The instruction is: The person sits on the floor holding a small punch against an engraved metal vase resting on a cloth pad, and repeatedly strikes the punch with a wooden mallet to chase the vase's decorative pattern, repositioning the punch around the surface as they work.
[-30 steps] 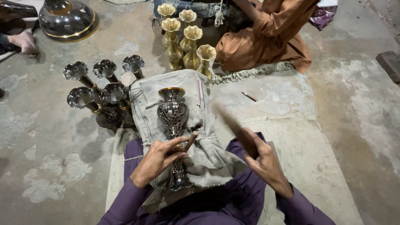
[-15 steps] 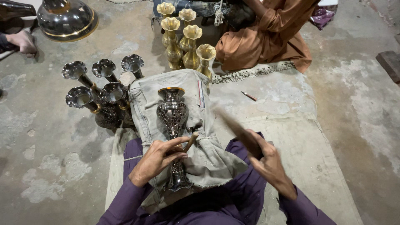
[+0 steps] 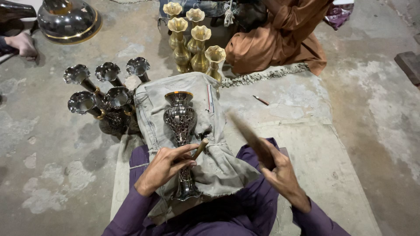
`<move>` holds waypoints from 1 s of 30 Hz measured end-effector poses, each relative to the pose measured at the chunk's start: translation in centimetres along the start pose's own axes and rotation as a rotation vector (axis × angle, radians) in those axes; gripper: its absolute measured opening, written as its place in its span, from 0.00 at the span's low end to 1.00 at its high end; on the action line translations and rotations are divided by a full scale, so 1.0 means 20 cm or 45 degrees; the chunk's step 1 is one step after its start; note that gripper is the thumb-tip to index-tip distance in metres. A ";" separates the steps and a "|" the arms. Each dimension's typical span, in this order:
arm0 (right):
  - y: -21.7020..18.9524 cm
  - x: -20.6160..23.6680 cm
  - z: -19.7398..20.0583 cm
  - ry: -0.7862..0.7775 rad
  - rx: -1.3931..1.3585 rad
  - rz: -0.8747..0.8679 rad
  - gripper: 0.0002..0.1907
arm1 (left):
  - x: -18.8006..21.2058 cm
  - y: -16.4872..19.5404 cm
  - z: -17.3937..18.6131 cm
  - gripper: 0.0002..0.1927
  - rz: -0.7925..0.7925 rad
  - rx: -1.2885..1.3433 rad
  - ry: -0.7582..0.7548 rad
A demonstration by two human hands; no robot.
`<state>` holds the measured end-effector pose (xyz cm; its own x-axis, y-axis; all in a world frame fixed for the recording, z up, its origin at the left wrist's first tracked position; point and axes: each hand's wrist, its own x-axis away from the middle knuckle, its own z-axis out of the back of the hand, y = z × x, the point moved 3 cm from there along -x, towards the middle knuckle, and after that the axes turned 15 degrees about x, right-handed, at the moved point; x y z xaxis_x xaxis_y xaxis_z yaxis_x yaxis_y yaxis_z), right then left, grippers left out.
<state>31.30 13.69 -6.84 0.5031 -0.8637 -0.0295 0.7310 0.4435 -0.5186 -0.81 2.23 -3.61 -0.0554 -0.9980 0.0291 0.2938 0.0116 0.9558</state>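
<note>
A dark engraved metal vase (image 3: 180, 120) with a gold rim lies on a grey cloth-covered block (image 3: 151, 111) in front of me. My left hand (image 3: 164, 168) rests on the vase's narrow neck and pinches a short wooden-handled chisel (image 3: 200, 148) against it. My right hand (image 3: 280, 172) is to the right of the block, gripping a wooden stick (image 3: 247, 131) that is blurred and points up and left toward the chisel.
Several dark fluted vases (image 3: 103, 102) stand left of the block. Several brass vases (image 3: 192, 37) stand behind it. A person in brown clothing (image 3: 280, 37) sits at the back. Another person's hand (image 3: 22, 43) and a large dark pot (image 3: 70, 19) are far left. A small tool (image 3: 261, 100) lies on the floor.
My right hand and the wooden stick have shifted slightly while the stick stays blurred. My left hand, the chisel and the vase have stayed in place.
</note>
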 end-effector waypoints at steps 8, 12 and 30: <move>-0.04 0.02 0.02 0.097 0.079 0.228 0.40 | 0.00 0.01 0.00 0.29 -0.038 0.046 0.019; -0.01 0.02 -0.02 -0.016 0.320 0.027 0.39 | 0.01 0.01 0.00 0.28 -0.016 0.018 0.043; -0.04 0.02 -0.03 0.056 0.106 0.191 0.40 | 0.01 0.03 -0.01 0.28 -0.024 0.013 0.081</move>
<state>30.53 12.83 -6.95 0.5902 -0.7951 -0.1395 0.6859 0.5850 -0.4327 -0.44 2.02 -3.07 0.0002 -1.0000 -0.0076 0.2835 -0.0072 0.9589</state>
